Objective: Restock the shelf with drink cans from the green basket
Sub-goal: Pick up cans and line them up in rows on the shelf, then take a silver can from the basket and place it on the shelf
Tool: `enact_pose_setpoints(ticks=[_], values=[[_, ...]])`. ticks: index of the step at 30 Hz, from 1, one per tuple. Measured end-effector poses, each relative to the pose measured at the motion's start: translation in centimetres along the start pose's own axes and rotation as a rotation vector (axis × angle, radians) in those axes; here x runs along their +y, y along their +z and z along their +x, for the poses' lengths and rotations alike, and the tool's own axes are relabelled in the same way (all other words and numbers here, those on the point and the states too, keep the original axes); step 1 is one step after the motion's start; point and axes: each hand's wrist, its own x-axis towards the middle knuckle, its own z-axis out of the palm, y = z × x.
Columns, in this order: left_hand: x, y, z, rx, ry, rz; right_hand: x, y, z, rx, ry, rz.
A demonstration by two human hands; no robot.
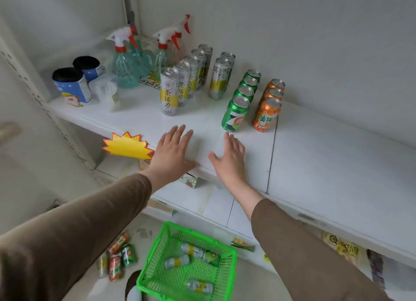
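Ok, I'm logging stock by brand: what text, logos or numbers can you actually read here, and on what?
"茶活力": front tall silver-and-yellow can.
"7": front green can; the rest of its logo is unclear.
"美年": front orange can; further characters are cut off.
Yellow starburst tag: no print visible.
Blue tubs, cans in the green basket and packets on the lower shelf: too blurred to read.
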Motion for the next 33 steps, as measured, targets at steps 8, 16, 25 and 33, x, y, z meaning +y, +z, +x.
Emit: enact_pose_setpoints(ticks=[8,16,25,33], values=[[2.7,4.4,-10.5,0.134,-0.09,0.056,3.9,1.1,-8.6,-0.024,-0.412,-0.302],[0.6,13.0,-20.3,0.012,-0.191,0.062,8.5,10.0,-15.6,-0.101,-0.639,-0.376],[-2.6,30.3,-29.3,-0.266,-0.26,0.011,19.5,26.3,-21.5,-0.422,-0.49,-0.339],[-5.8,47.7,-34.0,-0.491,-0.333,-0.005,28.8,43.4,-23.9,-0.601,-0.434,-0.37]])
